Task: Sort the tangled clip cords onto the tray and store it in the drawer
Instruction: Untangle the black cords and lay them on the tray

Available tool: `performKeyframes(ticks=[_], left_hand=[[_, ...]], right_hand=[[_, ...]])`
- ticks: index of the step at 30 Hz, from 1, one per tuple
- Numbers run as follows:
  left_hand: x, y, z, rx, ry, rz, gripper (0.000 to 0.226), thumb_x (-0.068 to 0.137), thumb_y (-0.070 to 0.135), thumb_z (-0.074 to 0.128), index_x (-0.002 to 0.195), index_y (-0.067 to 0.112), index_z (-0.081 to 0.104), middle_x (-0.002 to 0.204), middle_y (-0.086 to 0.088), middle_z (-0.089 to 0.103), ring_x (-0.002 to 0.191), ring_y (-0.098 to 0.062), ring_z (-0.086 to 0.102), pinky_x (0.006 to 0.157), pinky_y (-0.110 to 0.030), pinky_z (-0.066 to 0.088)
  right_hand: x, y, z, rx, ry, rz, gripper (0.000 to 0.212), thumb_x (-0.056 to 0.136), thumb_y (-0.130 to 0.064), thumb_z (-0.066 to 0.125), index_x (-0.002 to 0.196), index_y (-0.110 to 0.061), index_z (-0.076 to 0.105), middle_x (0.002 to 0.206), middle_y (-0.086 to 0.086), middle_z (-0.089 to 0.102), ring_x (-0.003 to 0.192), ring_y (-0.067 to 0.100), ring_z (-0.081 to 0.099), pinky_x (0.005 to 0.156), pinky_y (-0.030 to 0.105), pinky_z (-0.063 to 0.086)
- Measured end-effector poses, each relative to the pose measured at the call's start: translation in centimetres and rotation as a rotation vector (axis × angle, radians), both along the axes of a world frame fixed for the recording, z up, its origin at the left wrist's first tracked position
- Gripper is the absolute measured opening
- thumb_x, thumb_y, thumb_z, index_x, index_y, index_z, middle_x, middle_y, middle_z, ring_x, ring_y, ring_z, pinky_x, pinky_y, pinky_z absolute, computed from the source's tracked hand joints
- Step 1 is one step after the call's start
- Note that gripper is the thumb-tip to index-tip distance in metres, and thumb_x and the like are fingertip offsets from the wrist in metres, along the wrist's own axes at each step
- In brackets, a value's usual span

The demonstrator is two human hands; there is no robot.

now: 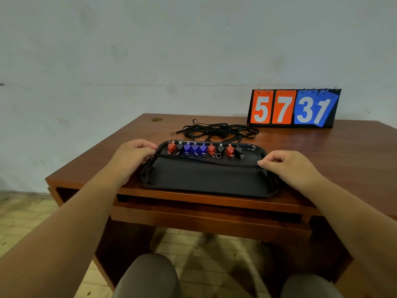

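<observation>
Directly ahead, a black tray (206,192) lies lengthwise, left to right, on a wooden desk (333,151). One black cord (193,159) is stretched across it, parallel to its long side. Curled fingers pinch each end, with the left hand (133,157) at the tray's left rim and the right hand (289,166) at its right. Red, black and blue clips (204,149) stand in a row along the far edge, just beyond the cord. More tangled cords (219,131) lie behind the tray, straight ahead, about equally near either hand. A drawer (206,211) sits under the desk's front edge.
</observation>
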State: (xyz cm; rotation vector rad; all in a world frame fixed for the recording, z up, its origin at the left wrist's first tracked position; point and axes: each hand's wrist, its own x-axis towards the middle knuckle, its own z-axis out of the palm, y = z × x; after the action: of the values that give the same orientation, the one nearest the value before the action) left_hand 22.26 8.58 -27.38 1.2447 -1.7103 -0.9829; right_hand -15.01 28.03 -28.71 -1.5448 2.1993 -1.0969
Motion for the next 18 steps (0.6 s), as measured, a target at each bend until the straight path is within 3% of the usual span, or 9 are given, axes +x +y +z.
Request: performKeyframes(ticks=[3,9,12,18], left_hand=[[-0.3,-0.2,-0.4,-0.03,-0.063,0.002,0.015,0.099,0.016,0.069,0.104,0.025,0.081,0.102,0.006,0.076,0.092,-0.012,0.069,0.071,-0.025,0.049],[-0.3,-0.7,-1.0,-0.083,-0.144,0.009,0.016,0.098,0.02,0.069,0.105,0.031,0.078,0.104,0.003,0.077,0.098,-0.017,0.072,0.078,-0.031,0.055],[-0.3,-1.1,-1.5,-0.084,-0.126,0.026,0.017,0.096,0.018,0.069,0.105,0.031,0.077,0.101,0.001,0.078,0.096,-0.02,0.074,0.084,-0.039,0.061],[0.1,-1.7,-1.7,-0.084,-0.075,0.04,0.016,0.093,0.015,0.071,0.103,0.026,0.077,0.1,-0.004,0.077,0.095,-0.024,0.074,0.078,-0.034,0.057]], right_hand=[[0.1,-0.1,-0.1,-0.002,0.018,0.001,0.017,0.098,-0.042,0.077,0.087,-0.03,0.082,0.085,-0.012,0.078,0.085,0.007,0.07,0.071,0.025,0.048],[0.1,-0.3,-0.4,0.006,0.073,-0.003,0.01,0.098,-0.041,0.078,0.092,-0.032,0.08,0.094,-0.014,0.076,0.09,0.003,0.067,0.07,0.021,0.046],[0.1,-0.2,-0.4,-0.003,0.05,0.013,0.008,0.098,-0.04,0.078,0.094,-0.033,0.08,0.094,-0.014,0.075,0.09,0.004,0.067,0.071,0.021,0.045],[0.0,-0.1,-0.6,-0.054,0.014,0.009,0.018,0.1,-0.042,0.074,0.088,-0.031,0.082,0.085,-0.011,0.077,0.084,0.007,0.07,0.069,0.024,0.046]])
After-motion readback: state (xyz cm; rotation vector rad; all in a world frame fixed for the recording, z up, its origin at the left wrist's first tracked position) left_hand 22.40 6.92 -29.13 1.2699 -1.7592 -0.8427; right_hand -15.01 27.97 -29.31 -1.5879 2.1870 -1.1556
